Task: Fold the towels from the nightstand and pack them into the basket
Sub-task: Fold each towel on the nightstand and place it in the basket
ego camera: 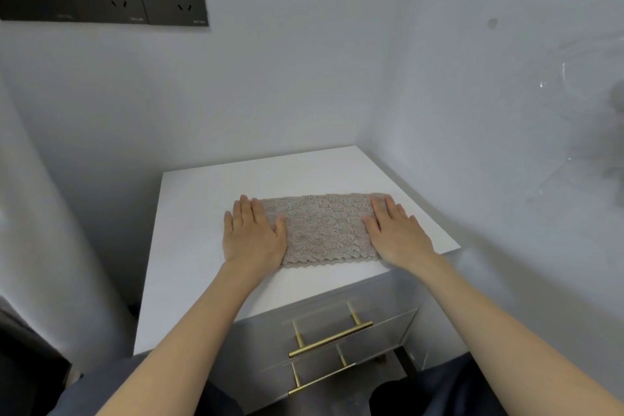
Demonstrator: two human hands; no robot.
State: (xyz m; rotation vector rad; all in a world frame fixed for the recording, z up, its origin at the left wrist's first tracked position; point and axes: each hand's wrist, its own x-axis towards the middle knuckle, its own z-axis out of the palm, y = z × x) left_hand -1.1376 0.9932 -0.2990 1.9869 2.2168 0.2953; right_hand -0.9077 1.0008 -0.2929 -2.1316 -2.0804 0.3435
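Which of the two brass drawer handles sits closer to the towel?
The upper handle, right under the nightstand top where the towel lies. The lower handle sits beneath it, farther from the towel.

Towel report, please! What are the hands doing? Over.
Left hand, right hand flat on towel ends. Towel a long strip on nightstand. No basket in view.

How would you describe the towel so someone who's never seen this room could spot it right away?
Find the white-topped nightstand in the room's corner, with gold drawer handles on its front. On its top lies the towel, a long beige strip with the left hand and right hand flat on its ends. Its knitted texture and scalloped edge stand out against the plain top.
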